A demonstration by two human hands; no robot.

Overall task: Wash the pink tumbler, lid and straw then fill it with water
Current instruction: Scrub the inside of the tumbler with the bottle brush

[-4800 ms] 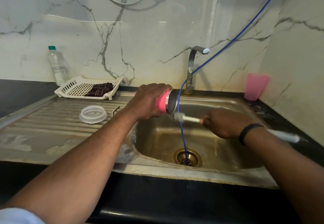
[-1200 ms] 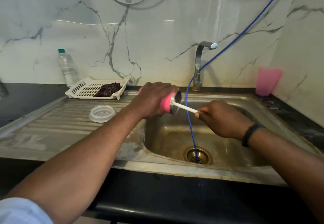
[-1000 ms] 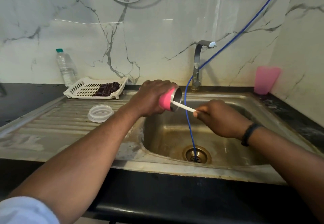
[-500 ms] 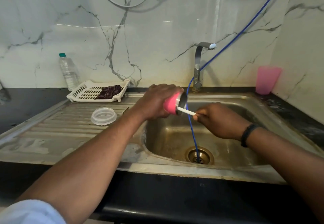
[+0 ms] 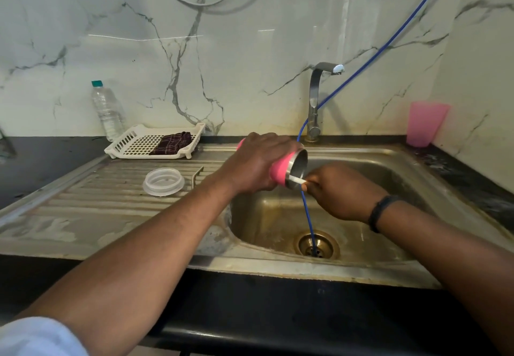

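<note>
My left hand [image 5: 257, 165] grips the tilted pink tumbler [image 5: 281, 170] and my right hand [image 5: 338, 191] pinches the brush handle [image 5: 296, 180] inside it, so I think a hard push could make the wet tumbler slip into the sink [image 5: 417, 177].

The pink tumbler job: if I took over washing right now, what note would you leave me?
Left hand grips the pink tumbler on its side over the sink, mouth facing right.
Right hand holds the brush handle; the brush end is inside the tumbler.
Lid lies on the draining board.
Doing: scrubbing the inside.
Left: rinse, wash lid and straw, fill with water. Tap shows no water.
</note>
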